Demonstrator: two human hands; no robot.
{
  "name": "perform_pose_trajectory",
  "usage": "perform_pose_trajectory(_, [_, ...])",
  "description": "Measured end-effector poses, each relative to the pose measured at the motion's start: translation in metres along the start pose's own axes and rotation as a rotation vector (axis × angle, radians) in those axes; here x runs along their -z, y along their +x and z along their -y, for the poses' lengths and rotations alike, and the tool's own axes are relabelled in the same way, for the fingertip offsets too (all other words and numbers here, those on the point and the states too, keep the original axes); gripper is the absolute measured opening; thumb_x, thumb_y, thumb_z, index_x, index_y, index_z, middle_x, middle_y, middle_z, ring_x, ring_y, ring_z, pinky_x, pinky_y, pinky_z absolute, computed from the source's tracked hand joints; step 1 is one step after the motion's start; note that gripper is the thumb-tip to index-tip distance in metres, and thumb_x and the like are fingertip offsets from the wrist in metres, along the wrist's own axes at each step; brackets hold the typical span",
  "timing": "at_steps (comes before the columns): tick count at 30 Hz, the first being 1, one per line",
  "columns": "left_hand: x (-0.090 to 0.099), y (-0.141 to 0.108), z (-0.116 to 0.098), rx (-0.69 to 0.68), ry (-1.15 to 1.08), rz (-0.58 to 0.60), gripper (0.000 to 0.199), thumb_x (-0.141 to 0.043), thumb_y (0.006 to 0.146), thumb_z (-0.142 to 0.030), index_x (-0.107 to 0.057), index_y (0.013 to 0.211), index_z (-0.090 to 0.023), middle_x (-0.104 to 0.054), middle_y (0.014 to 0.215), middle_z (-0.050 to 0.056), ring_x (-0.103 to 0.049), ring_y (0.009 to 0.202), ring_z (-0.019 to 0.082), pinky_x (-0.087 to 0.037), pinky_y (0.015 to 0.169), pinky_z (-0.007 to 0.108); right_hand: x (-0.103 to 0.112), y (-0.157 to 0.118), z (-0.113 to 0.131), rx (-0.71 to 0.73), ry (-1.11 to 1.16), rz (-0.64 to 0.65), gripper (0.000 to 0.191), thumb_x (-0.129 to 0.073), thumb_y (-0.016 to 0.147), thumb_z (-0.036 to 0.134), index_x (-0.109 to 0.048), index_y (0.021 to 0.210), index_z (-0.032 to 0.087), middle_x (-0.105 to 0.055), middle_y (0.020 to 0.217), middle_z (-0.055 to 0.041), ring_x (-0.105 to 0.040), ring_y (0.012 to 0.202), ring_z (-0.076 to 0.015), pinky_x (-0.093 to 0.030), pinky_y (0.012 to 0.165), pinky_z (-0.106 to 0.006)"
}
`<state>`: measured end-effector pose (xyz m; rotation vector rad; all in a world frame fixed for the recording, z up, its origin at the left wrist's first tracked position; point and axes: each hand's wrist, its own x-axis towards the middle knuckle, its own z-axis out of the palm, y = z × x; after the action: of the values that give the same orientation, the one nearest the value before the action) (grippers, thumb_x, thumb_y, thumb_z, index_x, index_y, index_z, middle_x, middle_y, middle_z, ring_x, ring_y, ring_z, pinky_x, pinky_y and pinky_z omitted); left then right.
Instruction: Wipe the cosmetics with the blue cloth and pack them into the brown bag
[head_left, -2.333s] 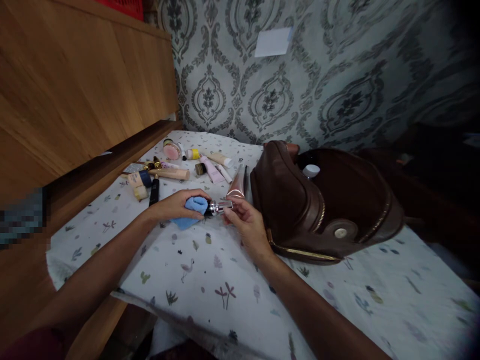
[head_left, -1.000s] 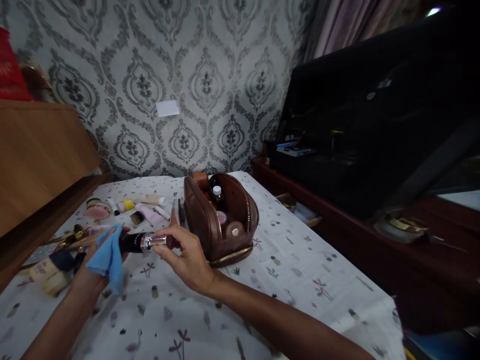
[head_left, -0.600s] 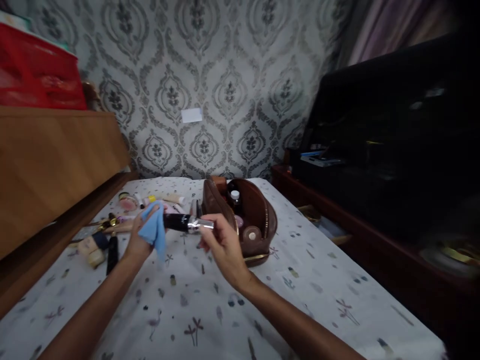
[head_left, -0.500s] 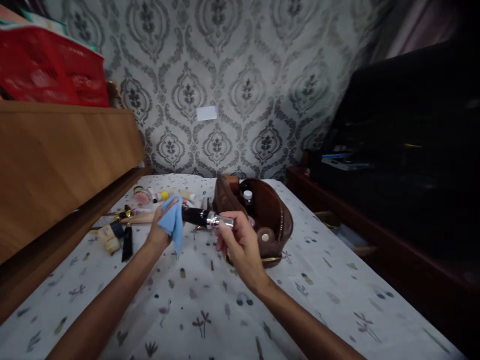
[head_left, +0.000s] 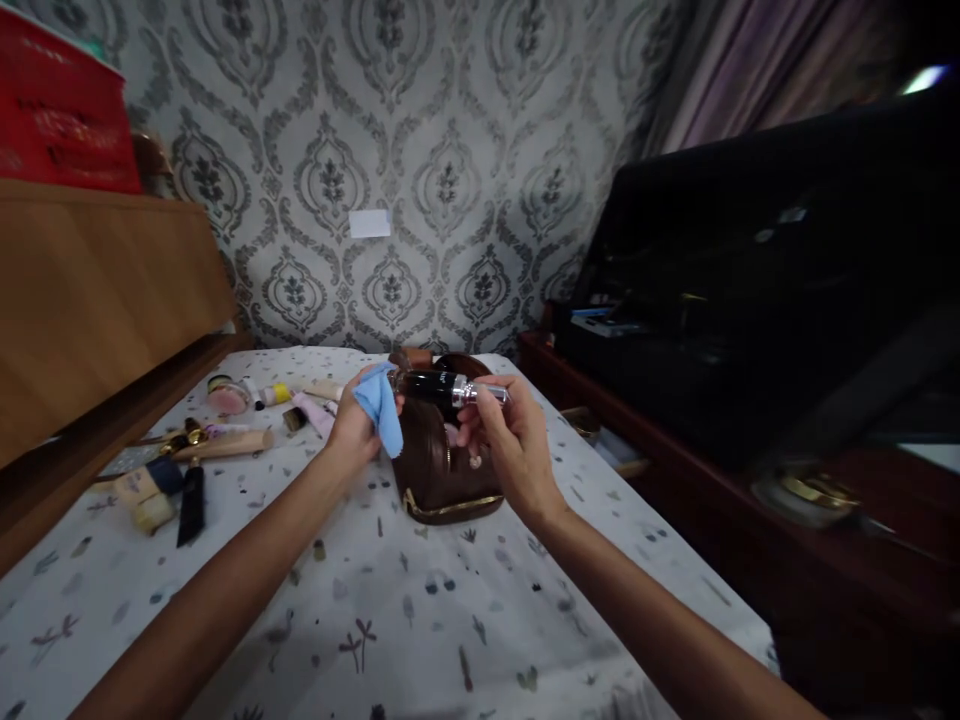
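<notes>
My left hand (head_left: pixel 358 425) is closed around a light blue cloth (head_left: pixel 381 408), with the cloth pressed at the left end of a slim black bottle (head_left: pixel 429 385). The bottle lies level in the air and has a shiny silver end, which my right hand (head_left: pixel 517 440) pinches between thumb and fingers. Small white lettering on the black part is too fine to read. Right behind and below the bottle stands a brown zip bag (head_left: pixel 424 465), partly hidden by the bottle and my right hand.
On the patterned sheet (head_left: pixel 300 640) to the left lie a black tube (head_left: pixel 193 500), a lilac tube (head_left: pixel 313 412), a round pink jar (head_left: pixel 227 395) and several other cosmetics. A wooden board (head_left: pixel 105 310) borders the left; a dark red ledge (head_left: pixel 675 430) runs along the right.
The view has swung to the right, so the cosmetics and wall sit further left. Both hands and the bottle have shifted right and up, now in front of the bag.
</notes>
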<state>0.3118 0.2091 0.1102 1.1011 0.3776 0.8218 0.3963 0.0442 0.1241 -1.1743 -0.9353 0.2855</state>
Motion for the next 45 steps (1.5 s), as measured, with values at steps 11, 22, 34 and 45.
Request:
perform_pose_trajectory(11, [-0.031, 0.006, 0.003, -0.052, 0.309, 0.197, 0.054, -0.062, 0.065, -0.009, -0.062, 0.117, -0.019, -0.075, 0.097, 0.004, -0.071, 0.092, 0.021, -0.056, 0.089, 0.034, 0.045, 0.036, -0.004, 0.126, -0.213, -0.039, 0.036, -0.061, 0.087, 0.055, -0.052, 0.094, 0.021, -0.06, 0.063, 0.005, -0.058, 0.046, -0.0107, -0.039, 0.041, -0.021])
perform_pose_trajectory(22, [-0.016, 0.013, -0.012, -0.362, 1.279, 0.352, 0.053, -0.05, 0.082, -0.022, -0.051, 0.136, -0.022, -0.073, 0.111, 0.008, -0.066, 0.106, 0.031, -0.05, 0.095, 0.045, 0.052, 0.069, 0.017, 0.127, -0.949, 0.205, 0.01, -0.054, 0.094, 0.029, -0.057, 0.094, 0.019, -0.064, 0.066, 0.0011, -0.063, 0.058, -0.0159, -0.04, 0.057, -0.024])
perform_pose_trajectory(34, [0.006, 0.007, -0.006, -0.346, 1.093, 0.37, 0.036, -0.049, 0.085, -0.038, -0.058, 0.115, -0.02, -0.074, 0.109, 0.009, -0.068, 0.101, 0.028, -0.052, 0.089, 0.041, 0.025, 0.1, -0.002, 0.047, -1.597, 0.498, 0.027, -0.053, 0.095, 0.038, -0.066, 0.114, 0.023, -0.074, 0.11, -0.0105, -0.068, 0.1, -0.0268, -0.043, 0.071, -0.031])
perform_pose_trajectory(45, [0.005, 0.004, -0.001, -0.356, 1.023, 0.326, 0.034, -0.049, 0.087, -0.044, -0.061, 0.108, -0.019, -0.073, 0.104, 0.009, -0.069, 0.094, 0.027, -0.052, 0.087, 0.038, 0.024, 0.111, -0.029, 0.125, -1.643, 0.577, 0.026, -0.055, 0.095, 0.033, -0.066, 0.113, 0.018, -0.072, 0.112, -0.0148, -0.062, 0.112, -0.0302, -0.034, 0.089, -0.041])
